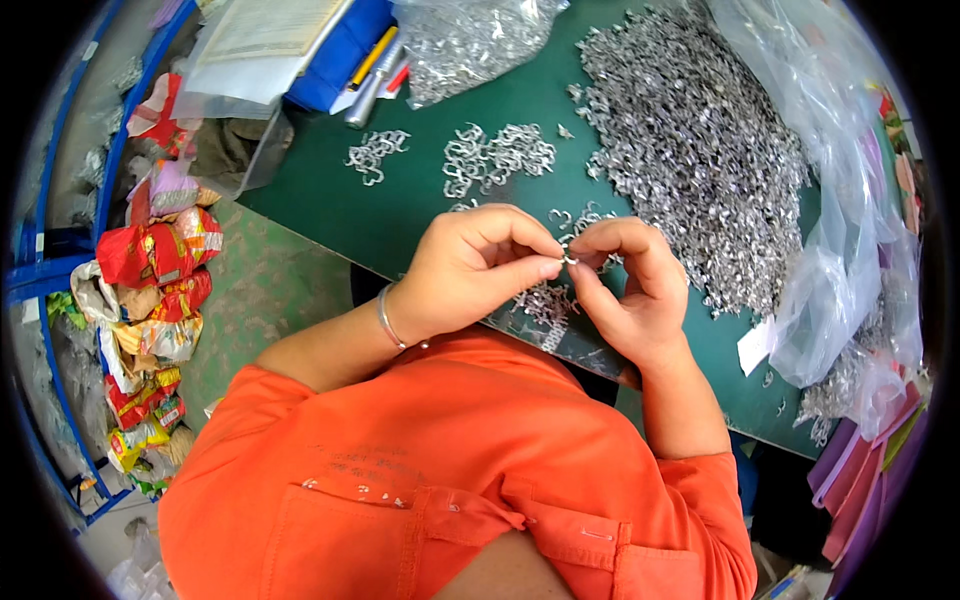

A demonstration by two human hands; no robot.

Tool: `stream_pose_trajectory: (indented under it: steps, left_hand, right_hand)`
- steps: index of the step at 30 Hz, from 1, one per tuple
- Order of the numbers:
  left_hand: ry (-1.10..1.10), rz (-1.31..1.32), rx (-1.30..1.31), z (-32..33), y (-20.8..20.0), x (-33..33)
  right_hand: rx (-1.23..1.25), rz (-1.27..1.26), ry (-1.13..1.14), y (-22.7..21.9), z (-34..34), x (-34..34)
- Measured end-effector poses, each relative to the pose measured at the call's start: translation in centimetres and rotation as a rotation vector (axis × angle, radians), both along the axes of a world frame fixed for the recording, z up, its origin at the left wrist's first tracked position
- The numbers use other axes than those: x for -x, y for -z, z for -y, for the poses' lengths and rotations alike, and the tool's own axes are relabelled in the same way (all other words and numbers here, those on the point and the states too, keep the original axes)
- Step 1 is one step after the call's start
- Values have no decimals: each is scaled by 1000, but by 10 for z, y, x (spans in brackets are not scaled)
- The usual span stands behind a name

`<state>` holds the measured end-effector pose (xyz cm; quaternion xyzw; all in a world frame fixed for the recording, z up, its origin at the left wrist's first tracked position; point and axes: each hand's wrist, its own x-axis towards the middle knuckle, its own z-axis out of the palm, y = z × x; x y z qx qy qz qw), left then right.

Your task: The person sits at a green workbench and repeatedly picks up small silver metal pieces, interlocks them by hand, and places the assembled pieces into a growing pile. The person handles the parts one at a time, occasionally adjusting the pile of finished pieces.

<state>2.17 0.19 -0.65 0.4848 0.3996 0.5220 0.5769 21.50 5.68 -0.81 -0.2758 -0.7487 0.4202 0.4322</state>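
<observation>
Both hands meet over the near edge of a green worktable (380,220). My left hand (480,262), with a silver bangle (386,318) at the wrist, pinches a small curved metal clip (569,257) between thumb and forefinger. From the other side, the thumb and forefinger of my right hand (635,285) grip the same clip. Fingertips cover most of it. Beneath and between the hands lie several loose clips (545,303). Farther back are a small group of hook-shaped clips (376,153) and a larger group (497,158).
A big heap of small metal parts (690,150) fills the right side, beside a clear plastic bag (830,270). At the back sit a filled bag (475,45), a blue bin (345,55) and a metal-handled tool (372,90). Blue shelving (105,170) and colourful packages (150,320) stand at left.
</observation>
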Motion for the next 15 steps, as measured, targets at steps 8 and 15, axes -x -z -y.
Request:
stream_pose_trajectory:
  steps: [8,15]
  left_hand:
    - [-651,-532,51,-3,-1,81]
    - [-731,-1112,-103,-3,12,114]
  right_hand:
    - [-75,14,33,-3,0,-1]
    - [-113,76,16,-4,-5,-1]
